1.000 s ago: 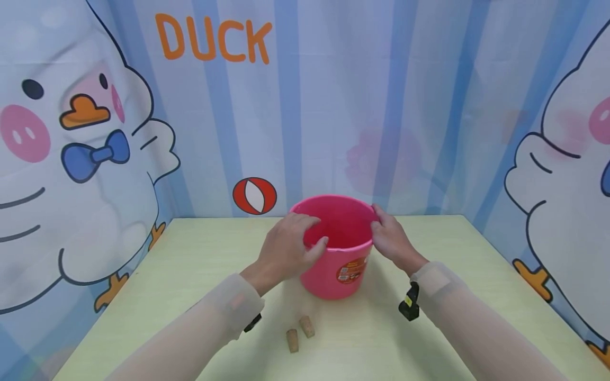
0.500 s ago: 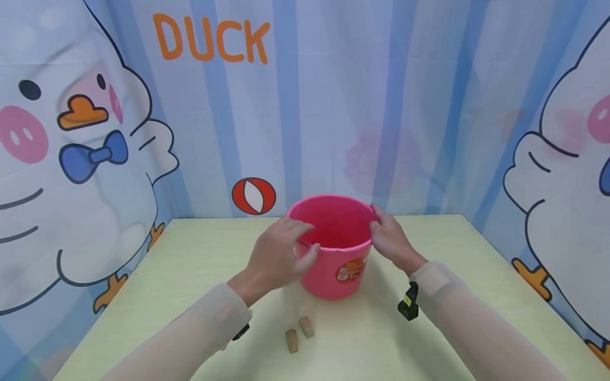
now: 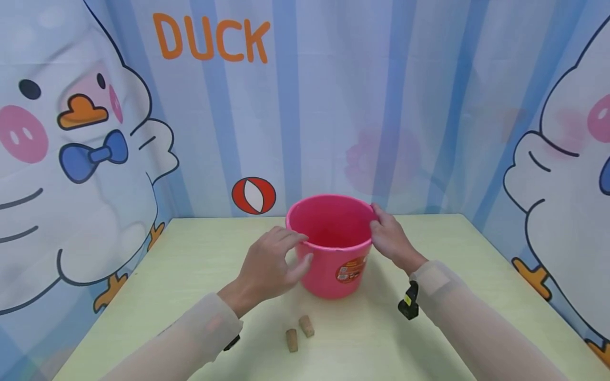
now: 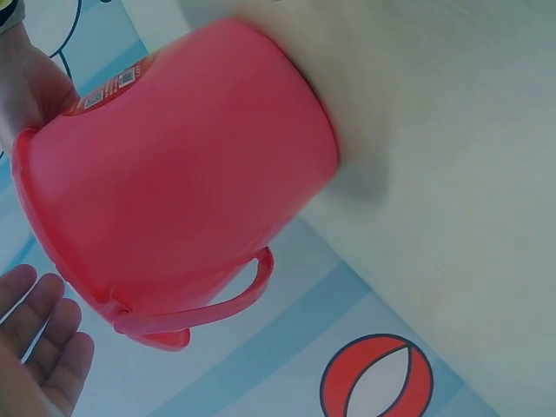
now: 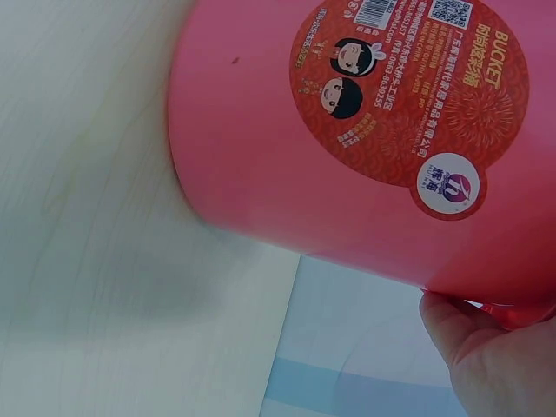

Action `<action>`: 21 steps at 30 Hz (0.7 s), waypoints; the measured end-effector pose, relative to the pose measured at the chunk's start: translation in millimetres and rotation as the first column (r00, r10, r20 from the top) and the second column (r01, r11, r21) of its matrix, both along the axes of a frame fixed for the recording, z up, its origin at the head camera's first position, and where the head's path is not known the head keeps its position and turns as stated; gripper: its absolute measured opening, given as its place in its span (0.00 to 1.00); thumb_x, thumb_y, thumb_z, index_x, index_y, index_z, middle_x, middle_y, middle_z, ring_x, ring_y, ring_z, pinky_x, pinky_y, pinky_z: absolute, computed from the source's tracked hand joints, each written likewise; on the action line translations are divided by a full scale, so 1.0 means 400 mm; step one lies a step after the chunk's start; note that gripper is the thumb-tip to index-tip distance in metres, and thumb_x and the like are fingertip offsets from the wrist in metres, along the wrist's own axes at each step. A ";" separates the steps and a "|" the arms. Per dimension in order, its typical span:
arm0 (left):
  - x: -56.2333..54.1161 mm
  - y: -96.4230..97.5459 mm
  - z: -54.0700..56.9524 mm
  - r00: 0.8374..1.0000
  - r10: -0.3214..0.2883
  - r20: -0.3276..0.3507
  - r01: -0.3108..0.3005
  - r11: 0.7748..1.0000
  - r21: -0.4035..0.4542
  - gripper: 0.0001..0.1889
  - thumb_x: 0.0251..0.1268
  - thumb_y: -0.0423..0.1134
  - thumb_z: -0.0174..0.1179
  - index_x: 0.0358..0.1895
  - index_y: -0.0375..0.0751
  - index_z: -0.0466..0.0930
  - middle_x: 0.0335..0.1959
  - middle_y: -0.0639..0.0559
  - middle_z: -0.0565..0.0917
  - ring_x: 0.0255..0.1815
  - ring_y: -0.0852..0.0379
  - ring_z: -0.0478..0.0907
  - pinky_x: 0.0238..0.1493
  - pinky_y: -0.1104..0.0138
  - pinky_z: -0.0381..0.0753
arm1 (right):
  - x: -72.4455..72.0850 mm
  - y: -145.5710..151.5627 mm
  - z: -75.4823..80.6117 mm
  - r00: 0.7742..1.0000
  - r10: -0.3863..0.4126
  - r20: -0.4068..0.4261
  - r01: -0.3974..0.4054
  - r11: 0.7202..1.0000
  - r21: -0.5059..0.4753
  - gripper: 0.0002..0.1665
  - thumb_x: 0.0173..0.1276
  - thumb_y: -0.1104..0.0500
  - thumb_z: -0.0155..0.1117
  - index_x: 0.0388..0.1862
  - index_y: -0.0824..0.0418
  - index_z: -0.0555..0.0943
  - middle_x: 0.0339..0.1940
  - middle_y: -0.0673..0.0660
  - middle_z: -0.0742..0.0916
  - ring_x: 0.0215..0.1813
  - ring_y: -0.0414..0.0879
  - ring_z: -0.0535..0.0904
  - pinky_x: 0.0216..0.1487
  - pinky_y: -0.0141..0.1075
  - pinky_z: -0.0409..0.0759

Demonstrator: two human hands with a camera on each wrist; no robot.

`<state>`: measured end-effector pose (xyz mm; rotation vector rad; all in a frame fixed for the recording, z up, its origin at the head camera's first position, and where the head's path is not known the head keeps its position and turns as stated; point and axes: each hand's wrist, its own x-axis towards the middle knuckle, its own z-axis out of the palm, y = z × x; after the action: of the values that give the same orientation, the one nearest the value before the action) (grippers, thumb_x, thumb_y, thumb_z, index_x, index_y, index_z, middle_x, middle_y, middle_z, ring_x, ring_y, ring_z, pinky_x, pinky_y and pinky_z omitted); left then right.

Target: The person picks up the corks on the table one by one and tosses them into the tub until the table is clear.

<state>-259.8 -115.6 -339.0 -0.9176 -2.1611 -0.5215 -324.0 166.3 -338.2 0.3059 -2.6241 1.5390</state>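
Observation:
A pink bucket (image 3: 329,275) stands upright on the table, its opening toward the back. My right hand (image 3: 393,239) grips its rim on the right side; the right wrist view shows that hand (image 5: 504,365) at the rim, beside the red round label (image 5: 408,78). At the bucket's left, my left hand (image 3: 267,267) has its fingers loosely bent and holds nothing. In the left wrist view the left hand's fingers (image 4: 62,326) are extended, apart from the rim. A pink handle (image 4: 204,317) hangs on that side of the bucket. The bucket's bottom inside is hidden.
Two corks (image 3: 292,340) lie on the pale table (image 3: 190,275) in front of the bucket. Behind the table and along both sides hangs a blue striped curtain (image 3: 333,95) with duck pictures.
My left hand has drawn back leftward and toward me, away from the bucket's opening and rim. The right hand keeps its grip, and the bucket stays almost in place.

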 end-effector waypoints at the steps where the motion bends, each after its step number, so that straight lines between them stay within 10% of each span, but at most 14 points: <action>1: 0.001 -0.001 -0.002 1.000 0.000 0.003 0.000 1.000 -0.002 0.17 0.60 0.45 0.71 0.50 0.41 0.87 0.44 0.52 0.89 0.46 0.54 0.84 0.45 0.62 0.87 | 0.000 0.000 0.000 1.000 0.000 -0.001 0.000 1.000 0.002 0.36 0.82 0.59 0.34 0.84 0.66 0.42 0.83 0.65 0.59 0.82 0.61 0.55 0.75 0.55 0.62; 21: 0.025 -0.017 -0.047 0.997 -0.016 0.079 0.018 1.000 -0.024 0.17 0.59 0.45 0.72 0.49 0.41 0.89 0.40 0.53 0.90 0.43 0.56 0.85 0.42 0.63 0.87 | -0.008 0.000 -0.003 1.000 -0.003 0.010 0.003 1.000 -0.012 0.37 0.83 0.59 0.36 0.84 0.66 0.41 0.83 0.64 0.59 0.82 0.61 0.56 0.73 0.55 0.66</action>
<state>-249.7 -122.2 -357.8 -0.9440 -2.2367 -0.5487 -327.2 166.4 -339.6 0.2945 -2.6204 1.5593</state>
